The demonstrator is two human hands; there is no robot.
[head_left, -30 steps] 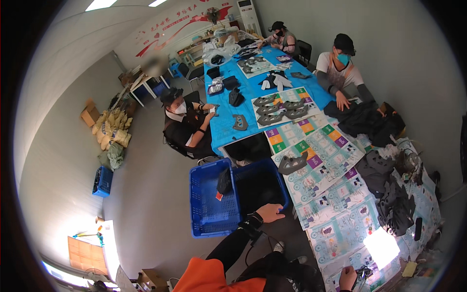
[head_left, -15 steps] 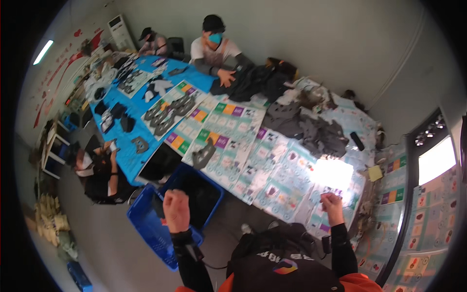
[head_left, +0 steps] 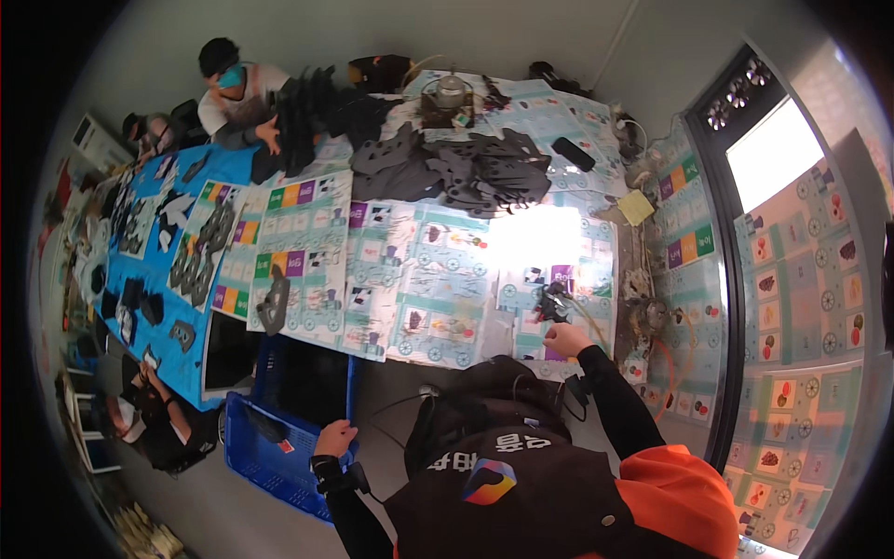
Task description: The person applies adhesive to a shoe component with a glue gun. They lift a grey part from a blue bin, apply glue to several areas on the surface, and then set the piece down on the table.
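At the far left of the frame a seated person [head_left: 154,424] in dark clothes leans toward the blue end of a long table [head_left: 140,270], where dark cut pieces [head_left: 200,256] lie in rows. Just below it, at lower left, a blue crate [head_left: 265,447] stands on the grey floor [head_left: 214,508]. The left hand [head_left: 333,438] rests on the crate's near rim, fingers curled over the edge.

Toward the middle, the table [head_left: 419,279] is covered with printed sheets in pale blue with coloured squares. A single dark piece [head_left: 273,303] lies on the sheets near the table's front edge. At upper left two more people [head_left: 237,88] sit at the far side, one handling dark pieces. A heap of dark pieces [head_left: 466,168] fills the upper middle, with a small machine [head_left: 450,98] behind it.

Right of centre, the right hand [head_left: 565,337] reaches onto the table, touching a small black tool [head_left: 552,305] with a cord; whether it grips it I cannot tell. A bright glare patch lies on the sheets above it. At the right a yellow pad [head_left: 636,207] sits near the table end, and a wall [head_left: 801,307] papered with the same sheets holds a bright window [head_left: 778,154].
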